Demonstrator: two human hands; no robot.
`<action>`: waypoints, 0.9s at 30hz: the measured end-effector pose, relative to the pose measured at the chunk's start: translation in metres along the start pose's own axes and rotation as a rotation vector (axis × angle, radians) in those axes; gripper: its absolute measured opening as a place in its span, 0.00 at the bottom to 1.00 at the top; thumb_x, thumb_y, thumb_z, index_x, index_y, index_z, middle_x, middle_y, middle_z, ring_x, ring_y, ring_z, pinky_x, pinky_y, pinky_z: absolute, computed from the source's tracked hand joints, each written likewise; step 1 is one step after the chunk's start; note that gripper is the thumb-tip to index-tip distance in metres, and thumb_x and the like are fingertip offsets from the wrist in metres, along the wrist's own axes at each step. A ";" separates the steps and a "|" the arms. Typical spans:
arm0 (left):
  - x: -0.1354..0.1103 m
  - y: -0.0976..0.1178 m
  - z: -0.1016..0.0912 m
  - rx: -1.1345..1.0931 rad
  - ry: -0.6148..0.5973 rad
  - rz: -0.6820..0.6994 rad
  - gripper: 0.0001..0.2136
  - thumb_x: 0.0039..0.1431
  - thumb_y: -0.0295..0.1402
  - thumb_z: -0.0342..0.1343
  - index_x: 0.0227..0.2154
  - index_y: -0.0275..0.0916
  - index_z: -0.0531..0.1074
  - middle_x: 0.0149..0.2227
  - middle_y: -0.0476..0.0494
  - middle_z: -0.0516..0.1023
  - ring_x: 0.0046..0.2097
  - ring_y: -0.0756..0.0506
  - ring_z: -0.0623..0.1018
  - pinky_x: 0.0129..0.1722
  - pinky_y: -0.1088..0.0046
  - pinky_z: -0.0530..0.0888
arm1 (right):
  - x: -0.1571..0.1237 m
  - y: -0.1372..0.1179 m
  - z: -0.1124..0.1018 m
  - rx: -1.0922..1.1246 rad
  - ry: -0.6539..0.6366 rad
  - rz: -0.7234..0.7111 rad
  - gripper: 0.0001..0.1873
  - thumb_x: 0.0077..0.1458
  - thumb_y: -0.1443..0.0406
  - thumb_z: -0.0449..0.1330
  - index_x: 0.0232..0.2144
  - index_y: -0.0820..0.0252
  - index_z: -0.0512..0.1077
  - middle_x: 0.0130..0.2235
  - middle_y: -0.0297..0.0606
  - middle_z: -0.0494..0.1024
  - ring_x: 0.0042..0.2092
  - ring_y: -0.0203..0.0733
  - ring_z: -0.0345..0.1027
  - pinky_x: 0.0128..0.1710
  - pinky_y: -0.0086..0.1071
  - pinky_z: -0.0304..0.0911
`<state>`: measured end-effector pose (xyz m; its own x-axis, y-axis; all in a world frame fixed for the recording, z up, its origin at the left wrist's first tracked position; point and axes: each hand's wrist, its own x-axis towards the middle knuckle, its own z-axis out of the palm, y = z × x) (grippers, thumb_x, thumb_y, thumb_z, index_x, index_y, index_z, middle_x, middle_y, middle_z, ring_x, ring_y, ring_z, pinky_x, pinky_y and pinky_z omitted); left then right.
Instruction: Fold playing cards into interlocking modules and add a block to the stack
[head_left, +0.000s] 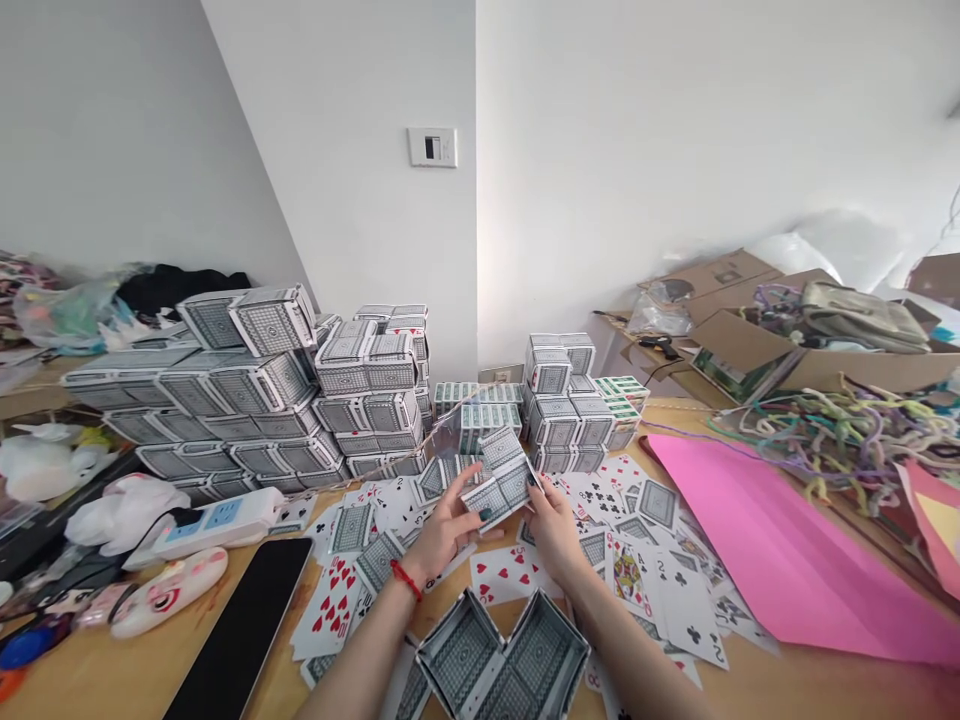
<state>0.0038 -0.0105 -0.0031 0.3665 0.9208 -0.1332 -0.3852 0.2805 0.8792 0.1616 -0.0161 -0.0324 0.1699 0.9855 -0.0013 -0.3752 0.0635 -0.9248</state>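
Note:
Both my hands hold one small box folded from playing cards (501,478), grey patterned backs outward, lifted just above the table's middle. My left hand (444,532), with a red string at the wrist, grips its left lower side with fingers curled. My right hand (553,522) pinches its right side. Under them loose playing cards (517,574) lie scattered face up and face down. Two open card boxes (504,662) sit side by side close to me, between my forearms.
Tall stacks of finished card boxes (255,395) stand at the left and a smaller stack (570,400) at the back right. A pink paper sheet (765,545), pipe cleaners (847,425), cardboard cartons (757,340), a black phone (244,630) and a power strip (217,522) lie around.

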 end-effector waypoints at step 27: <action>0.015 -0.004 -0.011 -0.140 0.378 0.071 0.18 0.42 0.31 0.62 0.39 0.39 0.69 0.32 0.45 0.79 0.33 0.45 0.79 0.29 0.73 0.73 | 0.002 -0.047 -0.029 -1.526 -0.302 0.156 0.10 0.32 0.74 0.61 0.21 0.60 0.65 0.27 0.39 0.73 0.30 0.44 0.66 0.22 0.29 0.49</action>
<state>0.0012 0.0053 -0.0138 0.0082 0.9667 -0.2558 -0.5196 0.2227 0.8249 0.2066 -0.0217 0.0002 -0.0334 0.9727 -0.2297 0.9048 -0.0682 -0.4203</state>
